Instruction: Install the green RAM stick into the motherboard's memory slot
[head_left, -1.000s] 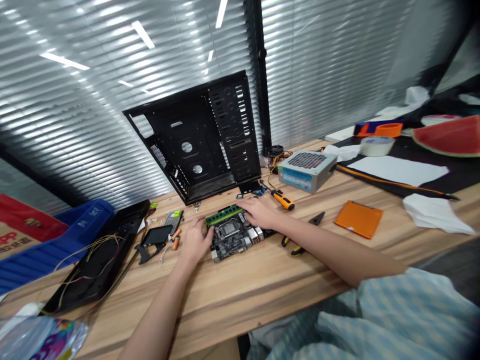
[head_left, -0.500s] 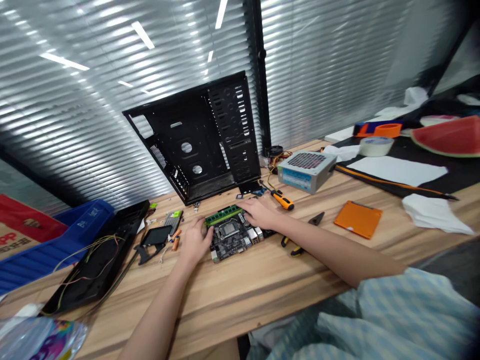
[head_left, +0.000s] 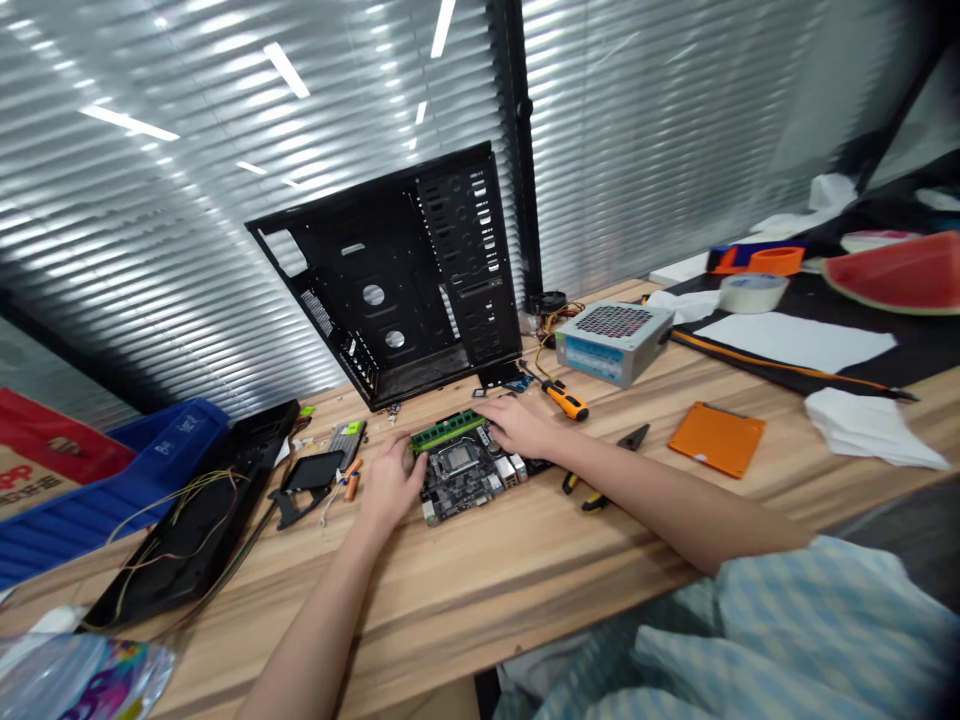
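A black motherboard [head_left: 459, 470] lies flat on the wooden table, its processor socket uncovered in the middle. Along its far edge runs a green RAM stick [head_left: 448, 430]. My left hand [head_left: 391, 478] grips the board's left edge, thumb on the near side and fingertips by the left end of the RAM stick. At the opposite end, my right hand [head_left: 521, 425] is bent over the board's far right corner, fingertips close to the stick's right end. Exactly what the fingertips press is too small to make out.
Behind the board stands a black computer case [head_left: 397, 290]. To the right lie a power supply [head_left: 615, 340], a screwdriver [head_left: 566, 398], pliers [head_left: 600, 490] under my right forearm, and an orange drive plate [head_left: 716, 438]. A black panel [head_left: 202, 530] with wires and a blue bin [head_left: 172, 440] occupy the left.
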